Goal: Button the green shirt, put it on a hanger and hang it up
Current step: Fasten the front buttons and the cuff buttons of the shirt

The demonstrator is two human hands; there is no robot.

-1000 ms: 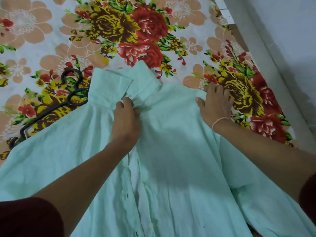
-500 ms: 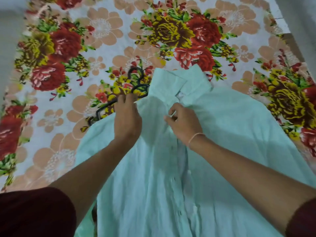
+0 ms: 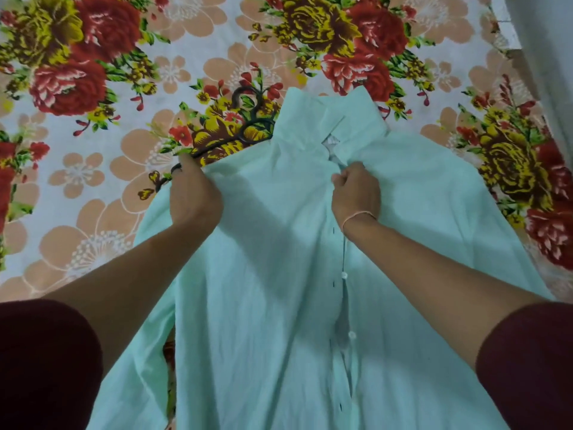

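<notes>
The pale green shirt (image 3: pixel 263 290) lies front up on the flowered bedsheet, collar away from me, its front placket open with white buttons (image 3: pixel 344 275) showing. My left hand (image 3: pixel 193 193) grips the cloth at the shirt's left shoulder. My right hand (image 3: pixel 355 193) pinches the placket edge just below the collar (image 3: pixel 313 119). A black hanger (image 3: pixel 245 131) lies on the sheet beside the collar, its lower part under the shirt's shoulder and close to my left hand.
The flowered bedsheet (image 3: pixel 93 150) covers the bed on all sides of the shirt. A pale wall and the bed's edge (image 3: pixel 527 41) run along the far right.
My left hand has moved left from the collar area to the shirt's shoulder. My right hand came from the right shoulder to the placket under the collar. The camera has shifted.
</notes>
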